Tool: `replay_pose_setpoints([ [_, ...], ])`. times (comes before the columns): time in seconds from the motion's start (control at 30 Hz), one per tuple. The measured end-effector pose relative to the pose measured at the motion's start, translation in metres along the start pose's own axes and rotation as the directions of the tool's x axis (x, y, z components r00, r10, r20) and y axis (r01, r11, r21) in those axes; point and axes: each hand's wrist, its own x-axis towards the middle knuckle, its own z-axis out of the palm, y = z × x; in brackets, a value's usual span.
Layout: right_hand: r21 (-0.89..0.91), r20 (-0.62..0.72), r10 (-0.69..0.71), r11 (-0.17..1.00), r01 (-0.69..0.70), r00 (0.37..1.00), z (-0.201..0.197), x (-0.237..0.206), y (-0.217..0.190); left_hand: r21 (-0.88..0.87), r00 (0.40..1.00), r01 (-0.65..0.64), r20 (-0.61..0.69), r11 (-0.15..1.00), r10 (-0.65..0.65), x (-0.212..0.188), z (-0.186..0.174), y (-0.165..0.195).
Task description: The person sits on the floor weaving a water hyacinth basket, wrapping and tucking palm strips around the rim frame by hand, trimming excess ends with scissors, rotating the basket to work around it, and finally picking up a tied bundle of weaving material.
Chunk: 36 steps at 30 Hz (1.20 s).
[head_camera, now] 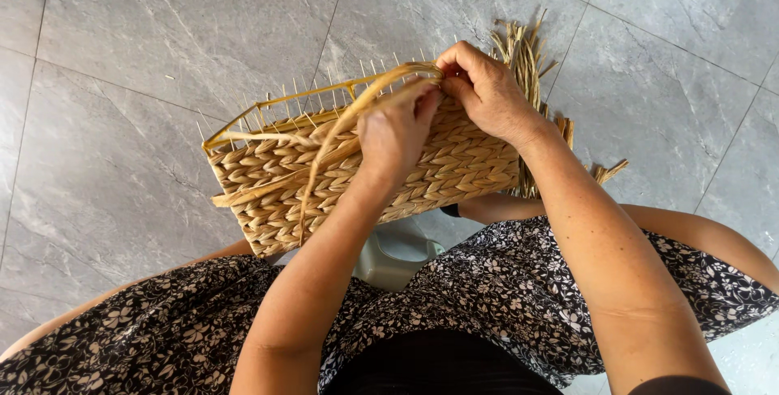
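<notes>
Black floral fabric covers the person's lap at the bottom of the view, with both forearms reaching forward over it. Resting against the knees, a half-woven straw basket stands on edge above the grey tiled floor, thin spokes poking up along its top rim. At that rim, the left hand closes its fingers around a loose straw strand that loops down the woven face. Beside and touching it, the right hand pinches the same strand. Loose straw ends fan out behind the right hand.
</notes>
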Motion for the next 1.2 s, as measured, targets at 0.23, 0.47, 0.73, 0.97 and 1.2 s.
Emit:
replay_pose_setpoints([
  [0.23,-0.075,-0.020,0.083,0.994,-0.084,0.996,0.009,0.001,0.001,0.032,0.986,-0.162,0.053,0.986,0.160,-0.031,-0.015,0.015],
  [0.47,-0.148,-0.008,-0.110,0.983,0.108,0.994,0.006,-0.004,-0.005,0.106,0.991,0.075,0.102,0.992,-0.085,-0.021,-0.049,0.011],
  [0.73,-0.125,-0.050,-0.047,0.991,0.041,0.998,0.005,-0.008,-0.014,0.145,0.977,0.136,0.147,0.980,-0.157,-0.013,-0.071,-0.006],
  [0.97,-0.079,-0.027,0.012,0.997,-0.014,1.000,0.004,-0.005,-0.008,0.181,0.985,-0.092,0.159,0.979,0.063,-0.015,-0.066,0.023],
  [1.2,0.002,-0.022,0.027,1.000,-0.027,0.999,0.004,-0.002,0.000,0.368,0.972,-0.230,0.123,0.901,0.198,-0.007,-0.041,0.022],
])
